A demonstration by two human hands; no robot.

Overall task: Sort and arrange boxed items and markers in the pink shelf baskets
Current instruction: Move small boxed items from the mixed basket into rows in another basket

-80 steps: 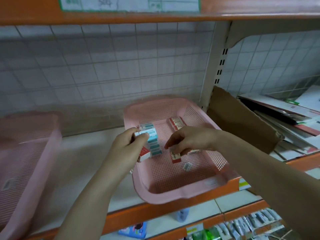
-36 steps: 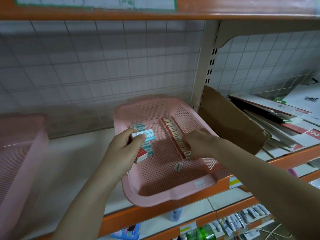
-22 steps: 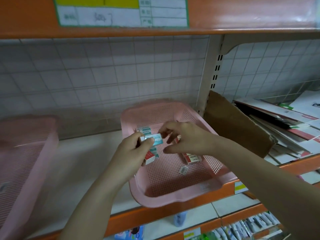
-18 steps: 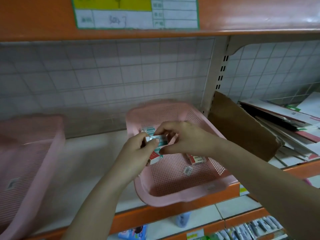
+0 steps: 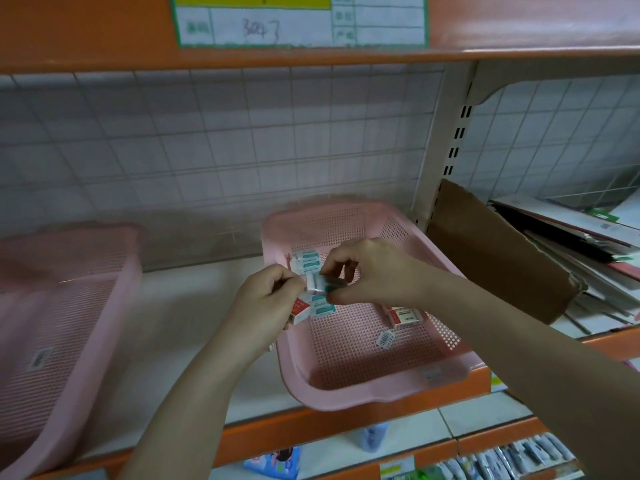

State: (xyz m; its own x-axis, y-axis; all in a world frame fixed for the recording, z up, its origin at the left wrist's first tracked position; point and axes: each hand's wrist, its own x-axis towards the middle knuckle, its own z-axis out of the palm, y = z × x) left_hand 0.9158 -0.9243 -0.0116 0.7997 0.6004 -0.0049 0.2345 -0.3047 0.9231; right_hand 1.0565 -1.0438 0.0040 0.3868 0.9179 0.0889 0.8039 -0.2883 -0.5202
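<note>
Both hands meet above the left part of a basket (image 5: 381, 398) that stands on the shelf (image 5: 194, 327). Under the fingers (image 5: 330, 268) lies a row of boxes (image 5: 306, 259). To the right of the fingers lie more boxes (image 5: 403, 315). Far left of them stands a second basket (image 5: 52, 341).

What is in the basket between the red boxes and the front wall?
In the head view, one small barcode sticker lies on the pink basket floor between the red boxes and its front wall.
</note>
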